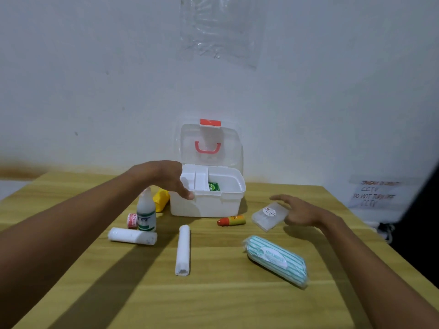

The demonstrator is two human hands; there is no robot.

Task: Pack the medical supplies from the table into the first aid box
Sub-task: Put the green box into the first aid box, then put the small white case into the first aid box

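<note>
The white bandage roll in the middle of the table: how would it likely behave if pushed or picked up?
The bandage roll is a long cylinder lying on its side on the wooden table, so a sideways push would probably roll it. It looks like wound cloth, so likely light and soft, giving slightly under a grip.

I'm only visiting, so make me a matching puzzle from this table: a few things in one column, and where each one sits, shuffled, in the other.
Things:
1. bottle
2. green packet
3. clear case
4. red-capped tube

Places:
A. inside the box
B. lying just in front of the box
C. standing upright left of the box
D. by the right hand

Pairs: 1-C, 2-A, 3-D, 4-B
</note>
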